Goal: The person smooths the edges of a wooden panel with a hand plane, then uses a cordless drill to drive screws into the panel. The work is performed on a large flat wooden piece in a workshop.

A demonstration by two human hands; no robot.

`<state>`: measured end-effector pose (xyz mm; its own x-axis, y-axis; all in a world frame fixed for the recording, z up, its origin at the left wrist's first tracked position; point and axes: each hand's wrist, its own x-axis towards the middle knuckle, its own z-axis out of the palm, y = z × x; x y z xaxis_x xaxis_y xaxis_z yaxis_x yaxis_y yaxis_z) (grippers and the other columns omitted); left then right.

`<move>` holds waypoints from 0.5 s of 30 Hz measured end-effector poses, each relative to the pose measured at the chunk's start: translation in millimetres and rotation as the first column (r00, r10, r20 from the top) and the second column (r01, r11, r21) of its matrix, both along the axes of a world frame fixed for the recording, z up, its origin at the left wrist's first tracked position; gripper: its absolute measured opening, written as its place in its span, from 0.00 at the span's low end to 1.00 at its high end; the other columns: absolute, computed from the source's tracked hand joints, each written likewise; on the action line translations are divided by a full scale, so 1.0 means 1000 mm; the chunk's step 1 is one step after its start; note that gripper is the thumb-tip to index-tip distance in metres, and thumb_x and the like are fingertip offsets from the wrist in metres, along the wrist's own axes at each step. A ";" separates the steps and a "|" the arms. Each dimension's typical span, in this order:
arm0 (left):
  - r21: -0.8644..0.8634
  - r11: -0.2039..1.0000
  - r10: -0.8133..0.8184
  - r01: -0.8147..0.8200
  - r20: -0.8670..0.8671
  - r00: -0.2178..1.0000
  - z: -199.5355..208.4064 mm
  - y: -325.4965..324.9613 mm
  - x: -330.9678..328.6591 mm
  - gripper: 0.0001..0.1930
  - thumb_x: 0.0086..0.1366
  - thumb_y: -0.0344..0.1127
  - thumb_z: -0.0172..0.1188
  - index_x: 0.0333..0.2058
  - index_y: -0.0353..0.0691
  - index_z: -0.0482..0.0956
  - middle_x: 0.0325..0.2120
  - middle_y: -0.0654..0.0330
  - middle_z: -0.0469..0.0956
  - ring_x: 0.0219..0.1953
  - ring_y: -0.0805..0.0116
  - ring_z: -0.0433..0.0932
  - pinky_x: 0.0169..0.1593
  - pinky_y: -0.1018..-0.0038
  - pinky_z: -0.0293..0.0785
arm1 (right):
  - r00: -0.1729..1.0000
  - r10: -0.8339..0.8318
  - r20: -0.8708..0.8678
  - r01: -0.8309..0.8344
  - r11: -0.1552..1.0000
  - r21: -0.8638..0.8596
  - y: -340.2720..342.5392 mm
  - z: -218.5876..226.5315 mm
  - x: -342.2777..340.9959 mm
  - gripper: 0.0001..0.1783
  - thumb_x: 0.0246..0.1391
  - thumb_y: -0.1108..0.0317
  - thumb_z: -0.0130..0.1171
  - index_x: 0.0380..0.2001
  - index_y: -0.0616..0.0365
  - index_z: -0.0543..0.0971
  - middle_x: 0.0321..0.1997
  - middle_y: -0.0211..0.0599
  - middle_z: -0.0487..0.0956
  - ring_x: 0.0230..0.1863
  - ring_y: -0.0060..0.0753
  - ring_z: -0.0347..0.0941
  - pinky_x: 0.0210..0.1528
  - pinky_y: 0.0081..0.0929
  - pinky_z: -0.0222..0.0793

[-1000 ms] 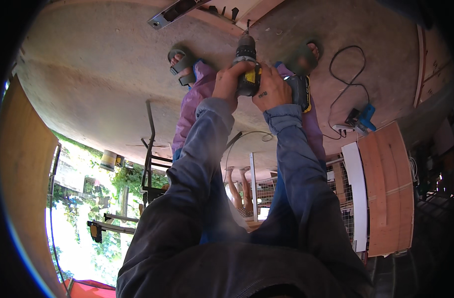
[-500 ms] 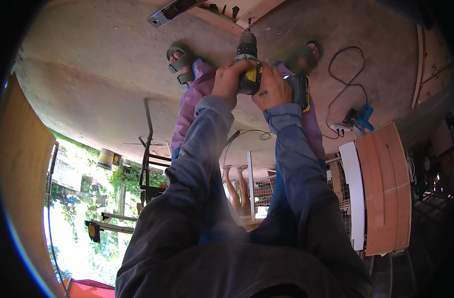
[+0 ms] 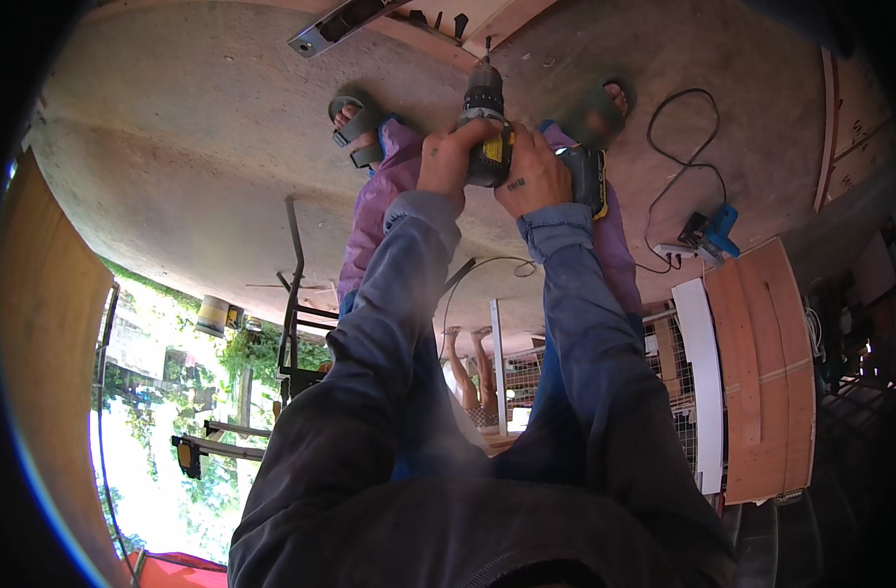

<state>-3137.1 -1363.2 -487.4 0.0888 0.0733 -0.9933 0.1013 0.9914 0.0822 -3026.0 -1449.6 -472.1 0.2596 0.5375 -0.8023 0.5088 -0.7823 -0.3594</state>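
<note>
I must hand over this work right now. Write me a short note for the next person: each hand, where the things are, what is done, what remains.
Left hand: gripping the cordless drill on its left side.
Right hand: gripping the drill from the right, beside the battery.
Drill: pointing down, bit at the wooden board on the concrete floor; contact cannot be told.
Nearby: metal rail, blue tool with cable.
Done: drill positioned.
Left: cannot be judged.

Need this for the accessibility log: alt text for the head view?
Both hands, left hand and right hand, grip a yellow-and-black drill pointed down at a wooden board on the concrete floor, between sandalled feet.
</note>
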 end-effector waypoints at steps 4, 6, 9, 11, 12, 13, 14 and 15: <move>0.015 1.000 -0.012 0.012 0.009 1.000 -0.002 0.000 -0.002 0.25 0.52 0.39 0.71 0.44 0.25 0.80 0.35 0.52 0.81 0.35 0.62 0.81 0.41 0.70 0.77 | 1.000 -0.017 -0.018 0.016 0.999 -0.052 0.002 0.003 -0.002 0.33 0.48 0.71 0.65 0.60 0.58 0.71 0.54 0.55 0.77 0.52 0.66 0.76 0.52 0.53 0.75; 0.020 0.999 -0.028 0.028 -0.012 1.000 -0.003 -0.002 -0.001 0.25 0.52 0.39 0.71 0.44 0.25 0.80 0.35 0.53 0.81 0.35 0.62 0.81 0.42 0.70 0.77 | 0.999 -0.022 -0.024 0.021 0.998 -0.051 -0.002 0.000 -0.004 0.34 0.47 0.71 0.65 0.61 0.58 0.71 0.53 0.55 0.77 0.52 0.66 0.76 0.52 0.53 0.75; 0.022 0.999 -0.028 0.028 -0.011 1.000 -0.002 -0.003 -0.001 0.25 0.52 0.39 0.71 0.44 0.25 0.80 0.35 0.52 0.81 0.35 0.62 0.81 0.42 0.70 0.77 | 1.000 -0.015 -0.018 0.015 1.000 -0.014 -0.005 -0.003 -0.003 0.34 0.48 0.71 0.65 0.61 0.57 0.71 0.53 0.54 0.77 0.52 0.65 0.77 0.52 0.52 0.75; 0.024 0.999 -0.026 0.026 -0.014 1.000 0.001 -0.002 -0.001 0.25 0.52 0.39 0.70 0.44 0.25 0.80 0.35 0.52 0.81 0.35 0.62 0.81 0.42 0.70 0.77 | 1.000 -0.011 -0.024 0.012 1.000 0.024 -0.007 -0.004 -0.002 0.35 0.48 0.71 0.65 0.61 0.57 0.70 0.54 0.54 0.77 0.53 0.65 0.77 0.52 0.52 0.75; 0.027 0.999 -0.029 0.030 -0.019 0.999 0.003 0.001 0.001 0.25 0.52 0.39 0.70 0.44 0.25 0.80 0.35 0.52 0.81 0.35 0.62 0.81 0.41 0.70 0.77 | 1.000 -0.012 -0.020 0.012 1.000 0.009 -0.005 -0.003 -0.003 0.34 0.48 0.71 0.65 0.61 0.57 0.70 0.54 0.54 0.77 0.53 0.65 0.77 0.52 0.52 0.75; 0.030 0.999 -0.033 0.034 -0.025 0.999 0.004 0.003 0.002 0.25 0.52 0.39 0.70 0.44 0.25 0.80 0.35 0.52 0.81 0.35 0.62 0.81 0.41 0.70 0.77 | 1.000 -0.013 -0.017 0.013 1.000 -0.005 -0.002 -0.002 -0.003 0.34 0.48 0.71 0.65 0.61 0.57 0.70 0.54 0.55 0.77 0.53 0.65 0.77 0.52 0.52 0.75; 0.017 0.998 -0.058 0.058 -0.016 0.998 0.002 0.001 0.000 0.24 0.54 0.40 0.69 0.45 0.27 0.80 0.36 0.53 0.81 0.36 0.63 0.81 0.42 0.70 0.77 | 1.000 -0.013 -0.013 0.013 1.000 -0.019 -0.001 -0.001 -0.003 0.34 0.48 0.72 0.65 0.61 0.57 0.71 0.54 0.55 0.77 0.53 0.65 0.76 0.52 0.52 0.75; 0.007 0.997 -0.083 0.083 -0.005 0.997 0.001 0.002 -0.002 0.24 0.56 0.40 0.68 0.47 0.28 0.80 0.37 0.55 0.80 0.37 0.64 0.81 0.42 0.71 0.78 | 1.000 -0.015 -0.007 0.015 1.000 0.004 -0.001 -0.001 -0.004 0.34 0.46 0.73 0.65 0.60 0.60 0.71 0.52 0.56 0.77 0.52 0.64 0.77 0.51 0.51 0.76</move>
<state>-3139.2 -1361.4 -486.8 0.0901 0.0729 -0.9933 0.1836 0.9790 0.0885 -3029.9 -1450.5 -472.9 0.2618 0.5369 -0.8020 0.4948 -0.7881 -0.3661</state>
